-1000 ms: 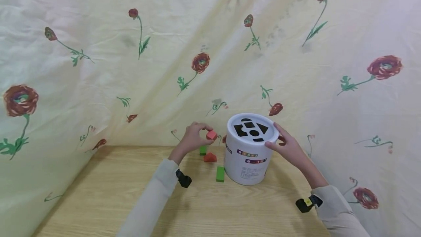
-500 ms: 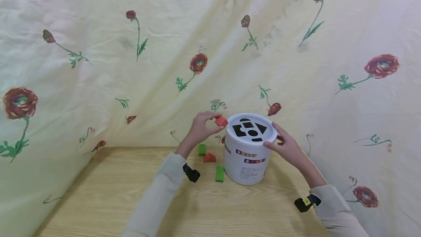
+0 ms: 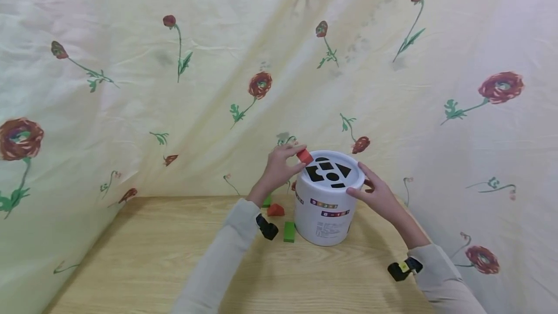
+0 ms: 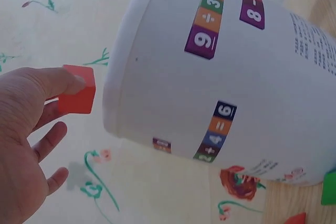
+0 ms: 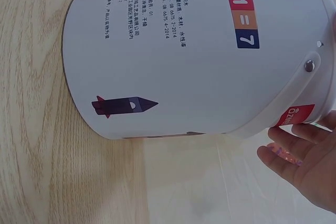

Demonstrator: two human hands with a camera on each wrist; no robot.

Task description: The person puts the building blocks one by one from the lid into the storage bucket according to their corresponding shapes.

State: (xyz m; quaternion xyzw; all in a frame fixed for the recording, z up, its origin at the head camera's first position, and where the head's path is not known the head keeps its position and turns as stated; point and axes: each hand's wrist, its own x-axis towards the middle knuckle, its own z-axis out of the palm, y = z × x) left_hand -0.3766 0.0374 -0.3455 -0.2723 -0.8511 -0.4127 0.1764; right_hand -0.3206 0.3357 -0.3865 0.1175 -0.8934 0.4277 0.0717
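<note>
Red cube pinched in left hand fingertips just over the far-left rim of white bucket, right hand flat, fingers straight, against its right lid edge.

Looks like a makeshift recording corner, likely in a home: light wooden table pushed against draped floral cloth as backdrop, with a kid's shape-sorter bucket and wooden blocks on it.
</note>
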